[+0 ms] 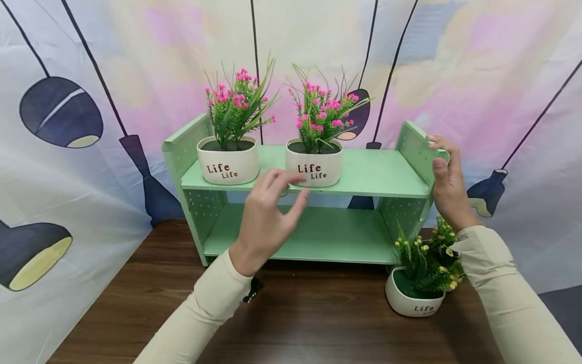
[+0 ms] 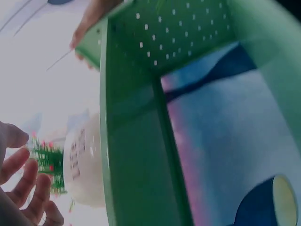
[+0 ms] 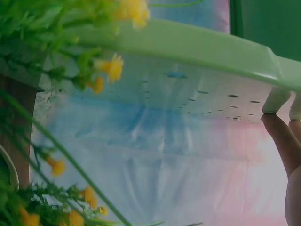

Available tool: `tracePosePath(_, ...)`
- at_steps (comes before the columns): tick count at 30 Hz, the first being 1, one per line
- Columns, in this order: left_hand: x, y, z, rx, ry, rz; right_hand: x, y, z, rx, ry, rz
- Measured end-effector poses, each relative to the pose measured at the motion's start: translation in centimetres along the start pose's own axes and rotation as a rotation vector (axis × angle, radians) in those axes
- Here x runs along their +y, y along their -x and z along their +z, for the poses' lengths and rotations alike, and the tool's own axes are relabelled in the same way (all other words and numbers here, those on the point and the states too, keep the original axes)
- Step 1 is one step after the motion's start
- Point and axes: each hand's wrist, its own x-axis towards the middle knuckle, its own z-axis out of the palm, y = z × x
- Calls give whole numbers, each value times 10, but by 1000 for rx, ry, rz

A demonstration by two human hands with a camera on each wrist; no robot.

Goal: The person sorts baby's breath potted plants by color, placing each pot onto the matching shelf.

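A light-green two-tier shelf stands on the table. On its top board are two white "Life" pots, the left flowerpot and the middle flowerpot, each with pink flowers. My left hand hovers before the middle pot with loosely bent fingers and nothing between them. In the left wrist view its fingers are apart from a pot. My right hand holds the upper edge of the shelf's right side panel. The right wrist view shows fingertips touching that panel's perforated surface.
A third white pot with yellow flowers stands on the brown wooden table, beside the shelf's front right corner and under my right forearm. A patterned curtain with printed lamps hangs close behind the shelf.
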Motion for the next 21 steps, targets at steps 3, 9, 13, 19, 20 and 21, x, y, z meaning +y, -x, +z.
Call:
tracePosePath(3,9,15,10,-53,41,14,0,0,-3,-24,31,16)
tracePosePath(9,20,46,35,-217,110,-75,0,0,-6,-56,66,17)
tracePosePath(13,24,67,51,-316,164,-172,-2,-2,-4,-72,75,8)
tracePosePath(19,38,86,80,-454,224,-289,2,-3,-8,-60,60,-32)
tracePosePath(20,41,89,86,-473,232,-302,2,-3,-10,-54,58,-33)
tracePosePath(21,43,92,92,-490,244,-318,3,-3,-11,-50,55,-33)
